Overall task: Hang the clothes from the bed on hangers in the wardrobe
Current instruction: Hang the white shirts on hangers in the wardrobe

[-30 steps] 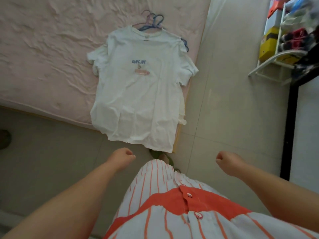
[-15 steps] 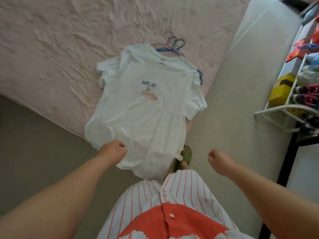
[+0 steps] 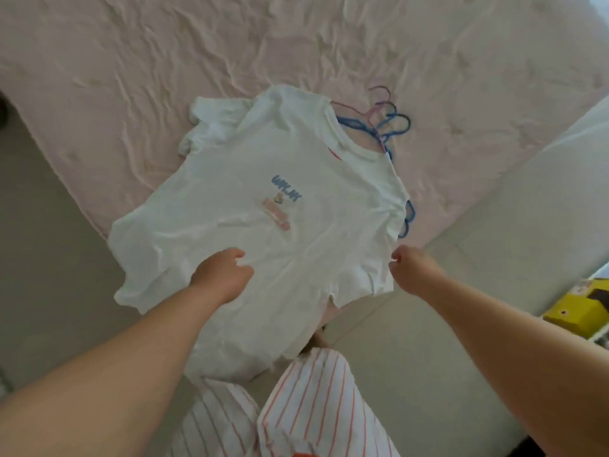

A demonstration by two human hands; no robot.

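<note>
Both hands have come forward from the person's waist to the shirt (image 3: 280, 206) on the bed (image 3: 131, 77): left hand (image 3: 220, 275) rests curled on its lower half, right hand (image 3: 412, 267) pinches its side edge. Hanging can begin. Collar points away toward the hangers (image 3: 392, 122); hem overhangs the bed's corner.

Soft, even daylight fills the room, fairly bright with no hard glare. Shadows are faint: shallow ones sit in the wrinkles of the bed (image 3: 164, 77) sheet and a dim band lies on the floor (image 3: 49, 258) beside it. The whole view is slightly soft with motion blur, and the print on the T-shirt (image 3: 280, 199) is unreadable. Wide-angle distortion stretches the forearms at the lower edges.
</note>
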